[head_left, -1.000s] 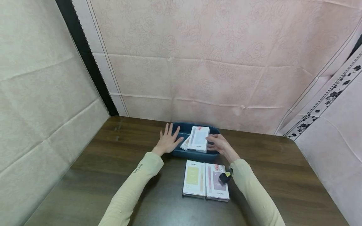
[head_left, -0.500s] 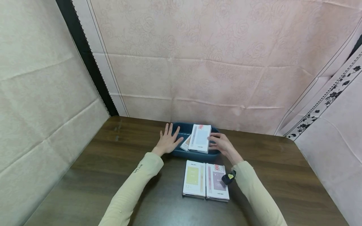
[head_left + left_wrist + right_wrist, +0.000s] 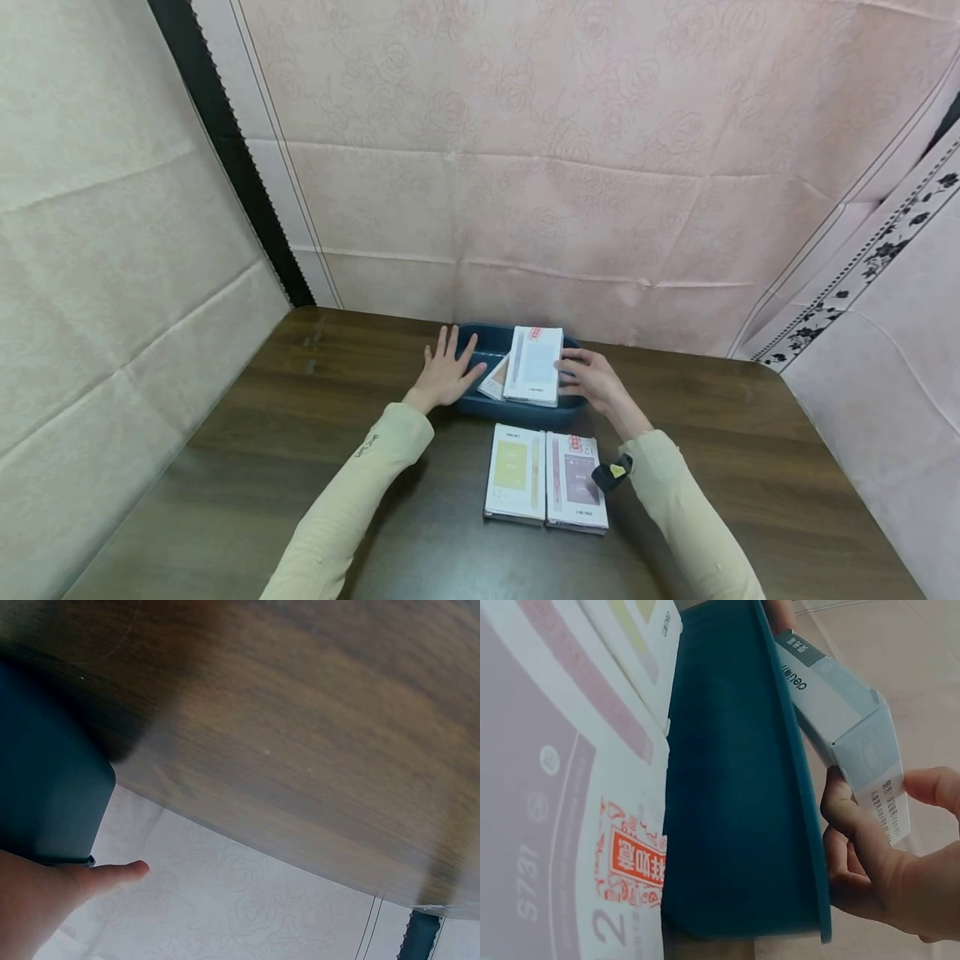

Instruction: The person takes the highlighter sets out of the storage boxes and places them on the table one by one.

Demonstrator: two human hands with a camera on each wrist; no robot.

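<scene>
A white and pale blue box [image 3: 533, 367] is raised at the blue bin, tilted in the right wrist view. My right hand [image 3: 592, 382] pinches its right side, thumb on one face and fingers on the other; the pinch shows in the right wrist view, where the box [image 3: 855, 735] stands above the bin's rim. My left hand [image 3: 442, 377] rests on the left end of the blue bin [image 3: 517, 413] with its fingers spread. Another white box [image 3: 493, 380] lies slanted inside the bin, partly covered by the raised box.
In front of the bin two flat boxes lie side by side on the wooden table [image 3: 360, 367]: a white and yellow-green one [image 3: 512, 475] and a white and purple one [image 3: 579, 487]. A pale cloth [image 3: 525, 208] hangs behind the table.
My right hand has moved slightly right and up in the head view, carrying the white and pale blue box with it. My left hand and the two front boxes have stayed put.
</scene>
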